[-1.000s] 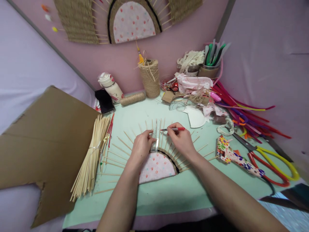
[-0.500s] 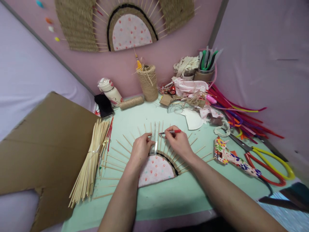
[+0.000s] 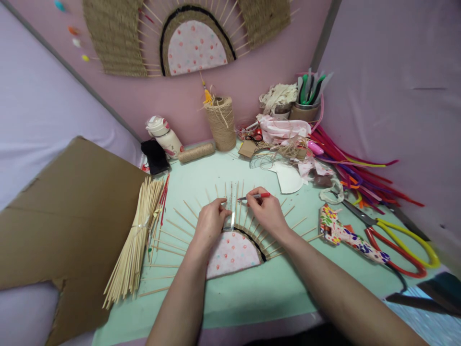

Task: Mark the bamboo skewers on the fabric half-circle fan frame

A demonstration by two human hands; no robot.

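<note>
A half-round piece covered in pink patterned cloth [image 3: 234, 254] lies on the table, edged in black and twine, with thin wooden sticks [image 3: 182, 217] fanning out from its curve. My left hand [image 3: 211, 220] pinches a clear ruler [image 3: 231, 216], which stretches from the curved edge out along the upper sticks. In my right hand [image 3: 267, 211] is a red pen [image 3: 260, 195], its tip pointing left at a stick beside the ruler. Both forearms cross the near side of the table, and the left one covers part of the half-round piece.
At left, a bundle of sticks [image 3: 135, 240] lies by a cardboard sheet [image 3: 72, 206]. A twine spool [image 3: 220, 125] and a white bottle [image 3: 164, 137] stand at the back. Rightward are a patterned glue gun [image 3: 351, 238], scissors [image 3: 399, 240] and pipe cleaners [image 3: 360, 168].
</note>
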